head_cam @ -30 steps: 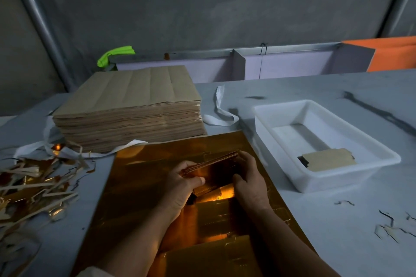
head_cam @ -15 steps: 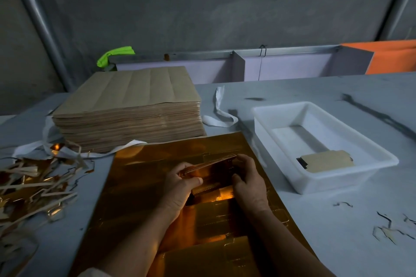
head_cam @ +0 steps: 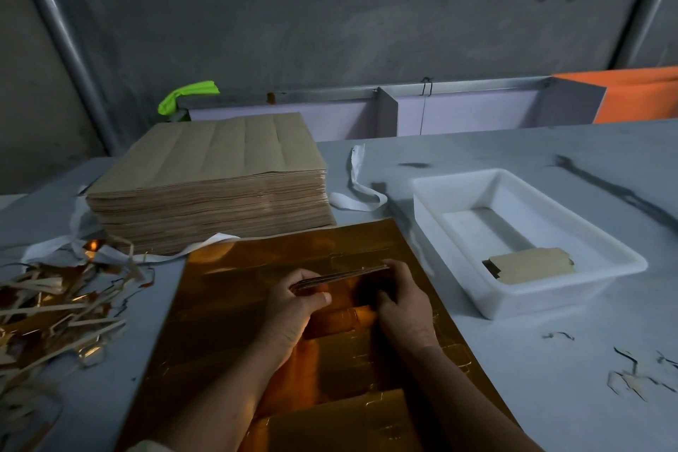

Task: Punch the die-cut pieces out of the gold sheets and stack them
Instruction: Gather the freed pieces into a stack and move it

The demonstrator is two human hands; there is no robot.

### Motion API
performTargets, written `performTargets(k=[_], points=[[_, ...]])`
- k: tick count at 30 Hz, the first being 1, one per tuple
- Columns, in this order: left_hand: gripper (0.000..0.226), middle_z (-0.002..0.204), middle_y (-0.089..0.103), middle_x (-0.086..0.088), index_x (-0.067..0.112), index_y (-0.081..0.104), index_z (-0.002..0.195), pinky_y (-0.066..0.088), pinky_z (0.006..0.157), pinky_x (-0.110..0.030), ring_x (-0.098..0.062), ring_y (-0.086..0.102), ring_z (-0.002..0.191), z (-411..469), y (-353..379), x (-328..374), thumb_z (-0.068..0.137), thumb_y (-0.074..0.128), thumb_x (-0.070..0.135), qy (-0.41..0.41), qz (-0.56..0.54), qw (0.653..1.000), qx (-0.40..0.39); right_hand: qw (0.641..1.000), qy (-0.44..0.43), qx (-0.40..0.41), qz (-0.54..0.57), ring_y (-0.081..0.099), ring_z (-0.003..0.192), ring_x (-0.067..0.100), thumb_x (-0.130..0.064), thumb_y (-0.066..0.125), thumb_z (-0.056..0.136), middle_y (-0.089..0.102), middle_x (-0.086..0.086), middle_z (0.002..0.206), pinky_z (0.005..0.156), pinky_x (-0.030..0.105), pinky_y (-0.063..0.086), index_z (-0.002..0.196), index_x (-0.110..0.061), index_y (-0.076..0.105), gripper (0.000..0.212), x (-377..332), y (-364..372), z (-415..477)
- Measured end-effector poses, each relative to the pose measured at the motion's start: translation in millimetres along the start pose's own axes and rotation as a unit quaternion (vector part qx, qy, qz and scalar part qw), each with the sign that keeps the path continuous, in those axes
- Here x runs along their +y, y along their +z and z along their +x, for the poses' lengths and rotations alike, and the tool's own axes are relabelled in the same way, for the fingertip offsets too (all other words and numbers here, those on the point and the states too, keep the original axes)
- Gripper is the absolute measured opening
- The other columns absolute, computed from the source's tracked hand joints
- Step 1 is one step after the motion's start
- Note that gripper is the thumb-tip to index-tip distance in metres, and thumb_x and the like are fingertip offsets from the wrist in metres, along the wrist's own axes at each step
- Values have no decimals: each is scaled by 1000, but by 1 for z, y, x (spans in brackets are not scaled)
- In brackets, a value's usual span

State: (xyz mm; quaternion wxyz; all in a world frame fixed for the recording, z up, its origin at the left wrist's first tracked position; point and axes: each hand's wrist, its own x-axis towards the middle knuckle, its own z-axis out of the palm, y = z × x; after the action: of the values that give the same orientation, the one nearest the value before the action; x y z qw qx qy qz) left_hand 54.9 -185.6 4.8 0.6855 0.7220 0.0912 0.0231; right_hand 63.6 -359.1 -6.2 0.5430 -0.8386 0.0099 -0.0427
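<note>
A gold die-cut sheet (head_cam: 234, 308) lies flat on the table in front of me. Above its middle, my left hand (head_cam: 291, 308) and my right hand (head_cam: 403, 301) grip a thin bundle of punched-out gold pieces (head_cam: 341, 277) by its two ends, held on edge just over the sheet. A tall stack of sheets (head_cam: 212, 187), brown side up, stands at the back left. A white plastic tray (head_cam: 473, 301) on the right holds a small stack of pieces (head_cam: 532, 264), brown side up.
A heap of gold and white scrap strips (head_cam: 58, 308) covers the table's left side. White paper bands (head_cam: 357, 191) lie by the sheet stack. Small scraps (head_cam: 631, 374) dot the grey table at the right. A grey wall and partition boards stand behind.
Both hands keep the bundle over the sheet; they have shifted it only slightly, squaring its edges.
</note>
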Motion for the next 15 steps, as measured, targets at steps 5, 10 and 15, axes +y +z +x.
performTargets(k=[5, 10, 15], points=[[60, 110, 69, -14, 16, 53, 118, 53, 89, -48, -33, 66, 103, 7, -4, -1, 65, 82, 14, -111, -137, 984, 14, 999, 2, 16, 47, 57, 109, 13, -16, 51, 100, 52, -23, 110, 101, 42, 51, 136, -34, 39, 42, 0, 0, 0], [37, 95, 75, -16, 4, 65, 102, 58, 58, -30, -29, 74, 87, 10, 2, 15, 66, 75, 6, -151, -287, 946, -26, 996, -7, 23, 90, 62, 93, 6, -49, 48, 97, 62, -18, 95, 88, 36, 55, 118, -34, 54, 26, 0, 3, -1], [44, 94, 75, -18, 0, 64, 108, 51, 71, -31, -25, 75, 79, 3, 15, 17, 66, 73, 9, -186, -317, 929, -40, 989, -13, -21, 144, 67, 81, 10, -49, 53, 97, 71, -14, 78, 70, 28, 52, 87, -31, 66, 24, -15, 3, -2]])
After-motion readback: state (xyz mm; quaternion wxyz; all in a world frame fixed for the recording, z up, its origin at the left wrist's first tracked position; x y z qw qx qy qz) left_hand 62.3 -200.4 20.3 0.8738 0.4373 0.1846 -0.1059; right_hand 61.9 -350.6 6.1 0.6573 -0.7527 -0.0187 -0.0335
